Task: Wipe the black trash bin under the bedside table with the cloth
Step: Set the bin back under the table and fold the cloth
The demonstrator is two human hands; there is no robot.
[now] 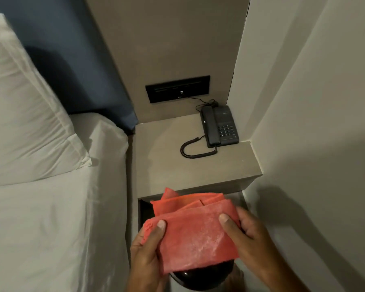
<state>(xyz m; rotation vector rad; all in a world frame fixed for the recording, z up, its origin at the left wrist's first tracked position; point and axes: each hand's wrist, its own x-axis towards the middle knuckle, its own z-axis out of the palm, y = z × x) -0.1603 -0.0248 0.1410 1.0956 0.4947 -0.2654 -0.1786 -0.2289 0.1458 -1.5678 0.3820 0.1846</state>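
Coral-red folded cloth is held in front of the bedside worktop, left hand and right hand each in a pinching grip; black trash bin directly beneath it.

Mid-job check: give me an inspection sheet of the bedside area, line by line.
Surface: bedside table top bare but for a phone.
Job's things: red cloth folded, held above the black trash bin, which is mostly hidden.
Clutter: black phone at the back right.
Grips: left hand and right hand both pinch the cloth.
Cables: coiled handset cord; thin lead to the wall panel.
Surroundings: bed with pillow to the left, wall to the right.
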